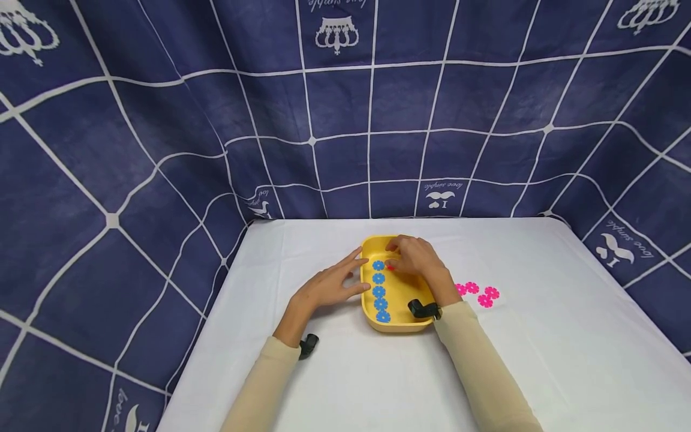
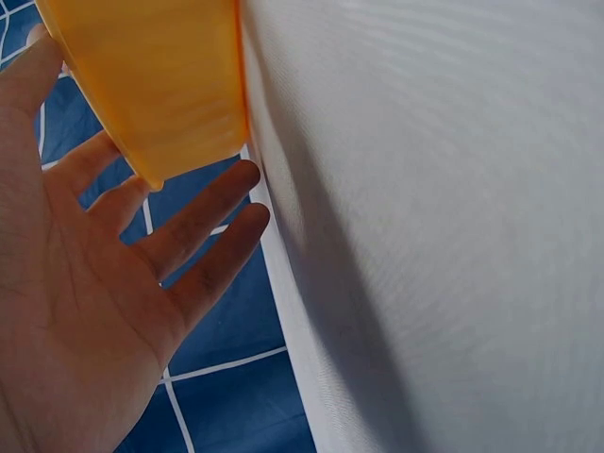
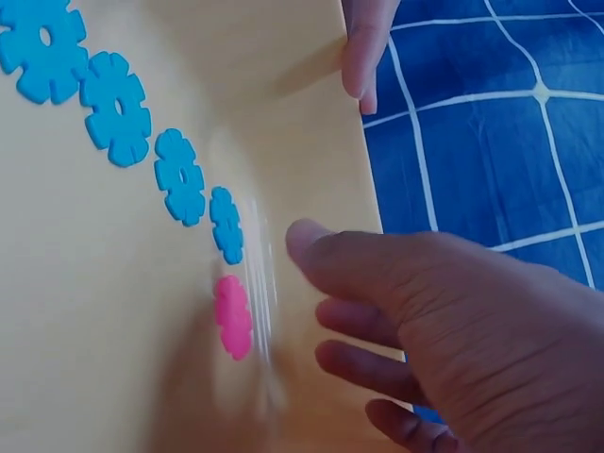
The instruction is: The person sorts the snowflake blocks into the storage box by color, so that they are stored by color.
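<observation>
A yellow plastic tray (image 1: 402,328) stands on the white-covered table. Along its left side runs a column of several blue snowflake-shaped discs (image 1: 379,291), flat on the bottom. One pink snowflake-shaped disc (image 3: 233,318) lies beside the far end of that column. My right hand (image 1: 418,258) hovers inside the tray just past the pink disc, its fingers loosely bent and nothing visible between them. With spread fingers, my left hand (image 2: 104,283) rests at the tray's left outer wall; in the right wrist view its fingertips (image 3: 363,66) reach the rim.
Several more pink discs (image 1: 471,288) lie on the table to the right of the tray, near my right wrist. A dark blue cloth (image 1: 340,108) with white lines hangs behind and beside the table (image 1: 540,360).
</observation>
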`<state>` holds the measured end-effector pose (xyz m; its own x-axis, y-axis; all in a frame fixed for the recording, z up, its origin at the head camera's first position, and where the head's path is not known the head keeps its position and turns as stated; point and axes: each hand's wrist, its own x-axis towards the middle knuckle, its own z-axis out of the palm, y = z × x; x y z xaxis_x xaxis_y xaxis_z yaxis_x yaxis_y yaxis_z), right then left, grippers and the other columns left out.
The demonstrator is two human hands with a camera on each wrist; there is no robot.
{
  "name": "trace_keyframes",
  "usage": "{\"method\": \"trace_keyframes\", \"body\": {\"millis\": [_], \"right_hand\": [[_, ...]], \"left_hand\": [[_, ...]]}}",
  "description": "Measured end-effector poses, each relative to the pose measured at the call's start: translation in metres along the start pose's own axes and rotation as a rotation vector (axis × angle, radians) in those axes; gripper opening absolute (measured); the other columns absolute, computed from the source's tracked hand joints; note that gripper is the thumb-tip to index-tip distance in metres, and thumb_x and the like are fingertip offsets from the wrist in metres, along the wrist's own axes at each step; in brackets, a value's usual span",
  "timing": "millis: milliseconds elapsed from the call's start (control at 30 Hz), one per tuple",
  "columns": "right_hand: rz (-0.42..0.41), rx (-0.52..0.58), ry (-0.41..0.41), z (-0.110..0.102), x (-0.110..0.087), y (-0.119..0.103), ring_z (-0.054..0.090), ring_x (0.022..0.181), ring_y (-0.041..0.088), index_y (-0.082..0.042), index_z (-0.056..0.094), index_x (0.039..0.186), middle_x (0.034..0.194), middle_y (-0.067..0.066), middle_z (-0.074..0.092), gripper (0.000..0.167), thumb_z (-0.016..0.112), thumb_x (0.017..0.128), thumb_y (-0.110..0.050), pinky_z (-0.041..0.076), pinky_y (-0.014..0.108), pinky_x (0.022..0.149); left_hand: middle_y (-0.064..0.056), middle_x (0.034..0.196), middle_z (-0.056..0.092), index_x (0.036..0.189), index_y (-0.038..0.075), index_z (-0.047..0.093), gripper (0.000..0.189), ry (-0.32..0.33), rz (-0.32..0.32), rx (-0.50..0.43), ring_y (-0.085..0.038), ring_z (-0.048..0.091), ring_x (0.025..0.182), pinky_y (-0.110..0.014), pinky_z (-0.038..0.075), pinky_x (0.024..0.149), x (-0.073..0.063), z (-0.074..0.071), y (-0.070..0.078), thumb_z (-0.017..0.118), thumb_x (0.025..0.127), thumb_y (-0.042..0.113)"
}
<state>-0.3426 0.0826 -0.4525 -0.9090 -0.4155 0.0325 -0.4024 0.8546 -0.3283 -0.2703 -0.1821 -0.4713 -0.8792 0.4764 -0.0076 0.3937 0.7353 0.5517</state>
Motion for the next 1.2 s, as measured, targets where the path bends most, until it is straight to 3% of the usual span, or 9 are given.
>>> {"method": "trace_keyframes", "body": {"millis": [133, 400, 700, 900, 1200], "right_hand": [[-0.024, -0.003, 0.019, -0.003, -0.001, -0.001, 0.069, 0.113, 0.031, -0.013, 0.075, 0.132, 0.125, 0.007, 0.075, 0.047, 0.086, 0.092, -0.037, 0.049, 0.057, 0.112], [-0.095, -0.044, 0.11, -0.013, -0.006, -0.004, 0.067, 0.123, 0.034, -0.016, 0.074, 0.136, 0.134, 0.01, 0.073, 0.051, 0.086, 0.092, -0.039, 0.047, 0.059, 0.113], [-0.141, -0.029, 0.184, -0.029, -0.015, -0.011, 0.068, 0.119, 0.033, -0.019, 0.074, 0.136, 0.131, 0.009, 0.074, 0.051, 0.087, 0.091, -0.04, 0.05, 0.059, 0.11], [-0.139, -0.03, 0.185, -0.03, -0.018, -0.012, 0.068, 0.119, 0.033, -0.018, 0.075, 0.134, 0.131, 0.009, 0.074, 0.05, 0.087, 0.091, -0.04, 0.05, 0.06, 0.11], [-0.109, 0.022, 0.192, -0.036, -0.028, -0.004, 0.068, 0.119, 0.035, -0.016, 0.077, 0.131, 0.134, 0.011, 0.073, 0.046, 0.088, 0.091, -0.035, 0.051, 0.062, 0.108]], "left_hand": [[0.022, 0.178, 0.015, 0.166, 0.035, 0.043, 0.073, 0.001, 0.004, -0.006, -0.018, 0.063, 0.134, -0.058, 0.051, 0.11, -0.001, 0.0, 0.001, 0.063, 0.102, 0.063], [0.024, 0.178, 0.014, 0.165, 0.038, 0.043, 0.074, 0.008, -0.003, 0.021, -0.015, 0.064, 0.133, -0.056, 0.052, 0.109, -0.002, 0.001, 0.001, 0.06, 0.101, 0.07], [0.023, 0.178, 0.017, 0.165, 0.036, 0.044, 0.075, 0.012, 0.005, 0.014, -0.019, 0.064, 0.132, -0.056, 0.052, 0.108, -0.003, 0.001, 0.002, 0.061, 0.101, 0.07], [0.024, 0.177, 0.016, 0.165, 0.036, 0.044, 0.077, 0.016, 0.01, 0.015, -0.017, 0.065, 0.132, -0.056, 0.053, 0.108, -0.003, 0.005, 0.0, 0.059, 0.099, 0.074], [0.023, 0.178, 0.016, 0.165, 0.036, 0.043, 0.071, 0.02, -0.003, 0.014, -0.018, 0.065, 0.132, -0.058, 0.052, 0.109, -0.002, 0.004, 0.002, 0.064, 0.103, 0.062]]}}
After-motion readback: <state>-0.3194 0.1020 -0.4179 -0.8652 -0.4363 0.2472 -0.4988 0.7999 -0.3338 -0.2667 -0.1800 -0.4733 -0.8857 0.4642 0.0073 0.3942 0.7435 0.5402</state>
